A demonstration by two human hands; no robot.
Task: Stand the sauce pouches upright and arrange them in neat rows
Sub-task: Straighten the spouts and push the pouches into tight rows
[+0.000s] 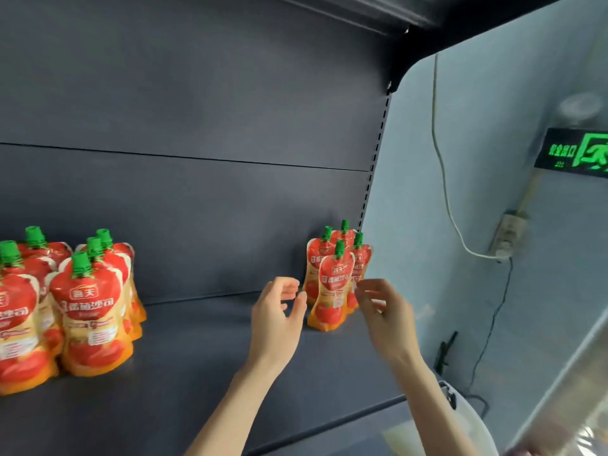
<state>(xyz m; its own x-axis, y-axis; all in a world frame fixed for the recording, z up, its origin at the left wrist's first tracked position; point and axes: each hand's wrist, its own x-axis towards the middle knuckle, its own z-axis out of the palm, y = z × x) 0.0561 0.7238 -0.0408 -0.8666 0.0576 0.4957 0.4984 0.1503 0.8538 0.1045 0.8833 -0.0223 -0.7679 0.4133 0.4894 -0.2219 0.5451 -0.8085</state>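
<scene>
We have both hands raised over the dark shelf (204, 363), on either side of the small right-hand cluster of sauce pouches (337, 274) that stands near the shelf's right end, against the back panel. Our left hand (278, 312) is released, fingers loosely curled, just left of the front pouch (330, 291) and not touching it as far as we can see. Our right hand (383, 307) is also holding nothing, its fingertips (360, 287) close to that pouch's right edge; blur keeps us from telling whether they touch. The pouch stands upright, long axis vertical, green cap on top, directly ahead and between our hands, roughly equally near to each. A larger group of upright pouches (65, 311) stands well apart at the left. We judge the next move is closing in from both sides to square this front pouch.
</scene>
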